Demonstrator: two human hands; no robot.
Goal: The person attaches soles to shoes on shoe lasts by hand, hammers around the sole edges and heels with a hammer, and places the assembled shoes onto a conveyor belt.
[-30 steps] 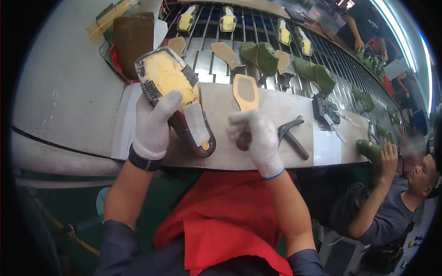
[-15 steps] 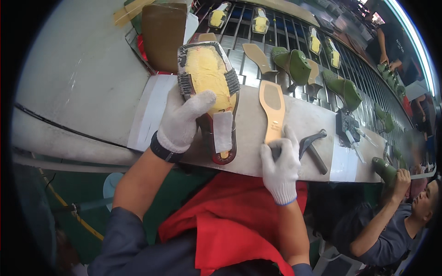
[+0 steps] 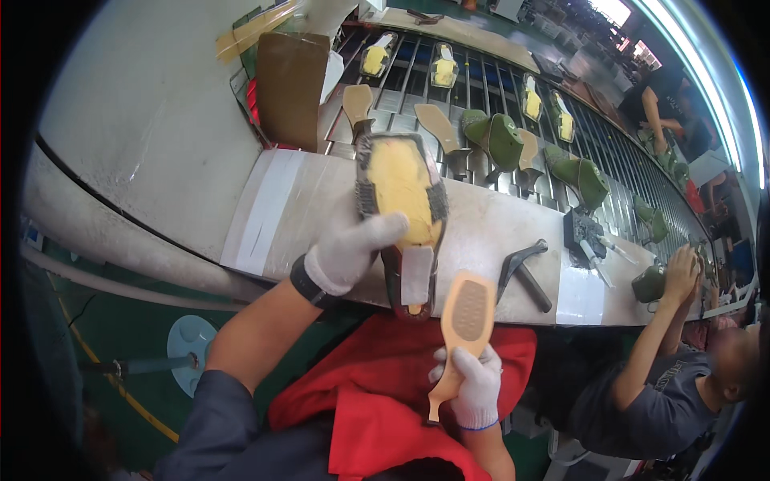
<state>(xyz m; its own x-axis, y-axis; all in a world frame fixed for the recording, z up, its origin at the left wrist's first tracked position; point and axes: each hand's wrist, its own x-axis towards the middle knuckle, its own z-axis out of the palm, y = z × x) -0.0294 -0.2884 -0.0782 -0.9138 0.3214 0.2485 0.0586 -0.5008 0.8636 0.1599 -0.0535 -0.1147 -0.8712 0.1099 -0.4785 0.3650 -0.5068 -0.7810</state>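
My left grip clasps the lasted shoe; to its near right, my right grip holds the tan sole, almost parallel.

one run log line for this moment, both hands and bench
left hand: holds upturned shoe, yellow underside showing | right hand: holds tan sole | bench: dark hand tool lying

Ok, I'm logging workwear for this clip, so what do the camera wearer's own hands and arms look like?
The left hand wears a white glove, with a dark wristband at the wrist. The right hand has a white glove too, with blue edging at its cuff. The left sleeve is dark blue-grey; the right forearm is bare where visible.
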